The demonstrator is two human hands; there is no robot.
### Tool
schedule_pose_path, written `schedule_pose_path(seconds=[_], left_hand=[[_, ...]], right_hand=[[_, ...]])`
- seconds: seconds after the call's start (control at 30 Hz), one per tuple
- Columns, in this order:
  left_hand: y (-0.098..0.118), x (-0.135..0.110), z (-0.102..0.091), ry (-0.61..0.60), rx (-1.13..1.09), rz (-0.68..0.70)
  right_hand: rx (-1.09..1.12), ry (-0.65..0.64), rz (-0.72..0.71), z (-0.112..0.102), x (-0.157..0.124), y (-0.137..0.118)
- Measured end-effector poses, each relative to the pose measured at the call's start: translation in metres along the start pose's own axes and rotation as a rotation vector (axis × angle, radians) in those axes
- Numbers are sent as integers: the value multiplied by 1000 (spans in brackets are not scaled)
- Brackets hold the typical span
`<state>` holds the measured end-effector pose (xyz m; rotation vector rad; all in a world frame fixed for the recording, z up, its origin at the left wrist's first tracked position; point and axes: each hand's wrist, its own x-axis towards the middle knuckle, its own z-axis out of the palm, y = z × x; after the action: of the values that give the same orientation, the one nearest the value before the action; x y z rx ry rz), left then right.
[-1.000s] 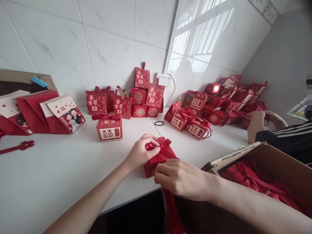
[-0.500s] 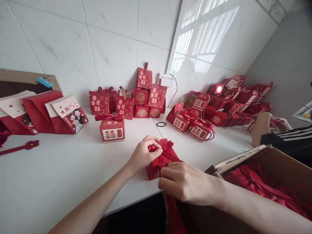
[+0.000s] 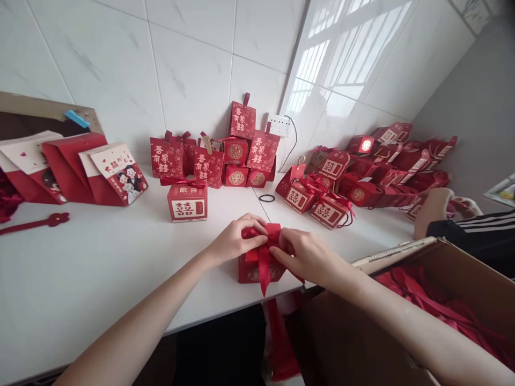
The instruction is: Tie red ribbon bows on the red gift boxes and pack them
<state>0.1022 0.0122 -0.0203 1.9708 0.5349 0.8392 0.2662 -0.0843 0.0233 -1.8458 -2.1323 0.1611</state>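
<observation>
A red gift box [image 3: 249, 273] with a gold pattern on its front stands at the table's front edge. Across its top runs a red ribbon [image 3: 264, 271] tied in a bow, one tail hanging down the front. My left hand [image 3: 241, 236] pinches the bow's left loop between thumb and fingers. On the other side, my right hand [image 3: 300, 249] is closed on the ribbon at the bow's right, its fingertips partly hiding the knot. A finished-looking red box [image 3: 187, 203] with a bow sits farther back to the left.
Several red boxes [image 3: 362, 193] are piled along the wall at right, near a co-worker's arm [image 3: 432, 212]. A cardboard carton [image 3: 396, 254] of red ribbons stands at front right. Paper bags [image 3: 115, 177] stand at left; a black hair tie [image 3: 266, 198] lies mid-table.
My right hand has moved up from the box's front to the bow's right side, leaving a ribbon tail hanging in front. My left hand stays at the left loop.
</observation>
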Motion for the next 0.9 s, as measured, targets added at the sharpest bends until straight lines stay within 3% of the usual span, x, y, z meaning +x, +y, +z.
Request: schedule_pose_path(seconds=[0.53, 0.77, 0.9], left_hand=[[-3, 1, 2, 1, -20, 14], [-1, 0, 3, -12, -89, -37], [1, 0, 3, -27, -94, -51]], right_hand=[[-13, -70, 56, -3, -14, -13], [27, 163, 205, -4, 3, 4], [85, 46, 282, 1, 12, 13]])
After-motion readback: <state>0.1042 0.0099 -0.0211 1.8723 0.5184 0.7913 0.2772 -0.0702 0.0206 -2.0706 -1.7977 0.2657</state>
